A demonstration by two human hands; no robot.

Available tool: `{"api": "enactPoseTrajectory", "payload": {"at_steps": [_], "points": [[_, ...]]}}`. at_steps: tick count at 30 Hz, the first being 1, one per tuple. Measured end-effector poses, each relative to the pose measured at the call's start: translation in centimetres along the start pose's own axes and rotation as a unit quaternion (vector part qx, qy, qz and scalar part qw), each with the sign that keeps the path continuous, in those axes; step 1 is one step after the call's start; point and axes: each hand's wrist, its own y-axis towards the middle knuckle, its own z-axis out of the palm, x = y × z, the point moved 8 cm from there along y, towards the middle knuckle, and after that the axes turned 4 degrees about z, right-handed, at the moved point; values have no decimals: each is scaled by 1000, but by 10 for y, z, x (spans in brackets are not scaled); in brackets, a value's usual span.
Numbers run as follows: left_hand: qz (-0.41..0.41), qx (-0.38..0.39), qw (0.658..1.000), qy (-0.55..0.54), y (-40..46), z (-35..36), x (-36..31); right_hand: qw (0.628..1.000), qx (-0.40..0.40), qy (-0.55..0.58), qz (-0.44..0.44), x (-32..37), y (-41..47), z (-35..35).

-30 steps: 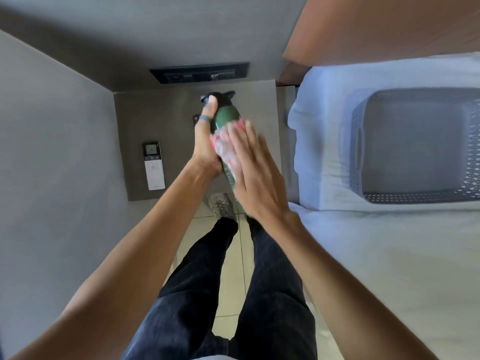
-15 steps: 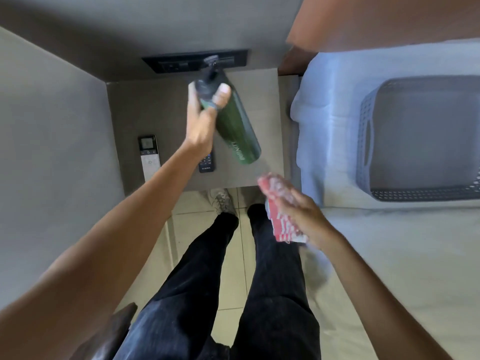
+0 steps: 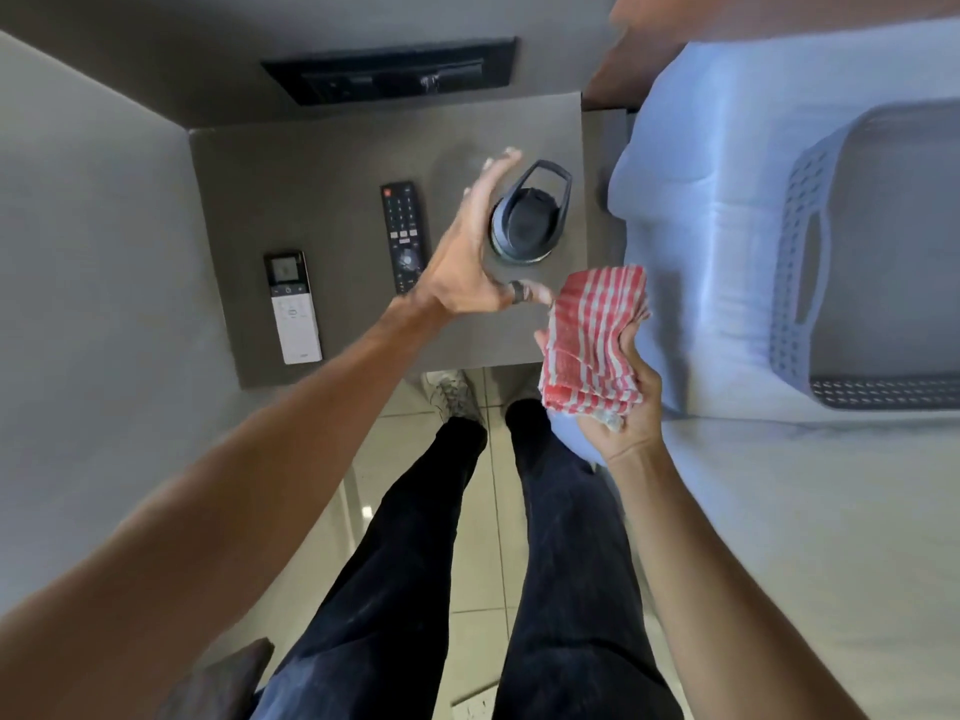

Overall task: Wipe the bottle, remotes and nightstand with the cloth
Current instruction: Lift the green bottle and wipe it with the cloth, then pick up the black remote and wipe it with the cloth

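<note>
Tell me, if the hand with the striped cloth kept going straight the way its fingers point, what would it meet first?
Probably the bottle: the right hand and cloth point up-left toward it, though depth is unclear.

Grey walls point(image 3: 98, 210) meeting in a corner, a black socket panel point(image 3: 389, 70) sitting in the far wall, pale glossy floor tiles point(image 3: 410, 470) catching the light, a bed point(image 3: 810, 511) in pale blue sheets lying alongside, a grey perforated basket point(image 3: 800, 283) resting on it, a brown wooden headboard point(image 3: 779, 13) rising behind.
</note>
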Motion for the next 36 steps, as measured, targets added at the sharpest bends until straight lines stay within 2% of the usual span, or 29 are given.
{"api": "enactPoseTrajectory", "payload": {"at_steps": [2,4,6,8,9,10,14,17,19,22,24,26,27,28,29,30,31,33,36], "points": [[-73,-36,997,-2,-22,-6,19,1000,-12,21,2,-2,-4,-3],[-222,-114,968,1,-59,-12,51,999,-17,37,4,-5,-9,-7],[-401,-183,896,50,-100,-15,90,999,-21,36,16,-12,-11,-14],[-536,-181,819,96,-131,-11,121,999,-19,26,43,-21,-11,-23],[-572,-168,796,106,-137,-8,133,998,-19,16,57,-26,-10,-26],[-584,-154,790,107,-137,-5,142,997,-21,8,68,-30,-10,-28],[-536,-126,830,87,-119,-4,155,992,-20,-16,128,-47,-4,-20],[-501,-127,853,64,-120,-17,133,983,-8,-49,178,-59,-6,3],[-464,-140,875,6,-125,-27,103,977,-3,-69,200,-65,-14,29],[-404,-169,899,-10,-139,-53,43,972,-21,-161,173,-64,-21,69],[-369,-192,909,-9,-148,-78,-1,953,-28,-280,115,-58,-27,106],[-350,-202,915,-16,-153,-98,-36,894,-44,-446,-23,-40,-36,152],[-343,-201,917,-31,-154,-104,-49,843,-49,-521,-123,-26,-39,176],[-333,-199,921,-46,-153,-110,-63,776,-37,-589,-224,-16,-41,201],[-314,-200,927,-51,-151,-115,-77,689,-15,-655,-310,-12,-40,225],[-294,-202,933,-45,-148,-120,-88,602,-2,-708,-370,-15,-37,247],[-281,-206,937,-37,-145,-125,-96,538,-4,-745,-395,-21,-33,262],[-274,-218,936,-32,-140,-134,-100,497,7,-780,-379,-35,-23,276],[-265,-218,939,-11,-138,-145,-98,438,73,-811,-382,-45,-21,289]]}}
